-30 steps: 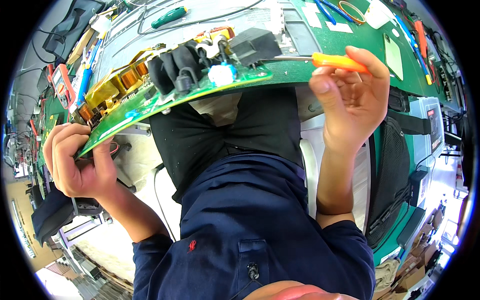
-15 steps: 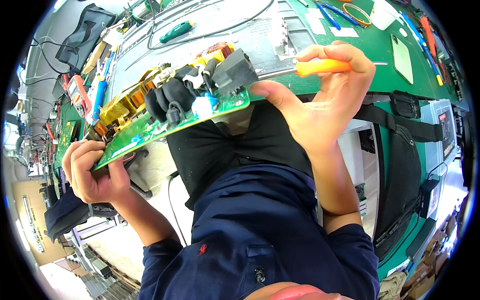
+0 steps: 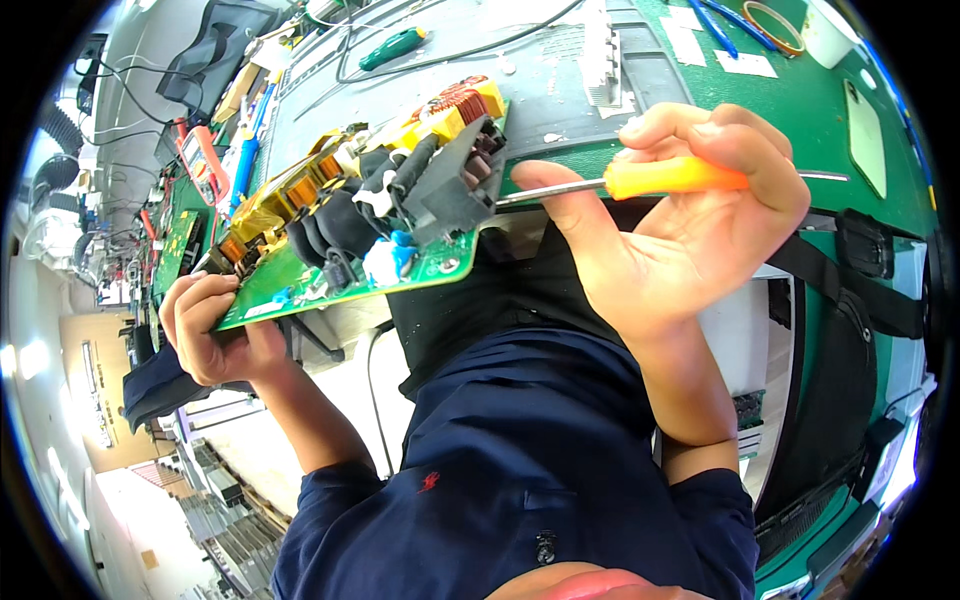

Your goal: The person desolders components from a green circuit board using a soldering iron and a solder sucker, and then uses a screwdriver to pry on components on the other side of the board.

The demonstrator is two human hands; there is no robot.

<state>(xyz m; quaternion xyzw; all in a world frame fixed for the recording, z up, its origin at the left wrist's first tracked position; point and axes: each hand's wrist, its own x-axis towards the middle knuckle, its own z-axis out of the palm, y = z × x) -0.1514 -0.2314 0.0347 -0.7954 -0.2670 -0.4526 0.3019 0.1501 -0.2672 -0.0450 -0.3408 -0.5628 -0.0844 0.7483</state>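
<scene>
**Circuit Board Held in the Air, Screwdriver Tip at a Black Component**

The right hand (image 3: 690,230) has its fingers curled around the orange plastic handle of a slim steel-shafted screwdriver (image 3: 670,176), with the thumb stretched along the shaft toward the tip. The shaft lies nearly level and points to the person's left. Its tip meets the right edge of a black block-shaped component (image 3: 450,185); the exact contact point is hidden behind that block.

The left hand (image 3: 215,330) clamps the far left corner of the green rectangular printed circuit board (image 3: 400,268), fingers on top and thumb beneath. The board is tilted, held clear of the green bench mat (image 3: 800,110), above the person's lap.

Status, as a judgement: the board is fully populated. Copper-wound coils (image 3: 460,100), yellow-taped parts and black cylinders all stand in place, and nothing lies detached beside it. Work at the black component appears under way, not finished.

A green-handled tool (image 3: 395,45) lies well apart, farther back on the bench.
</scene>
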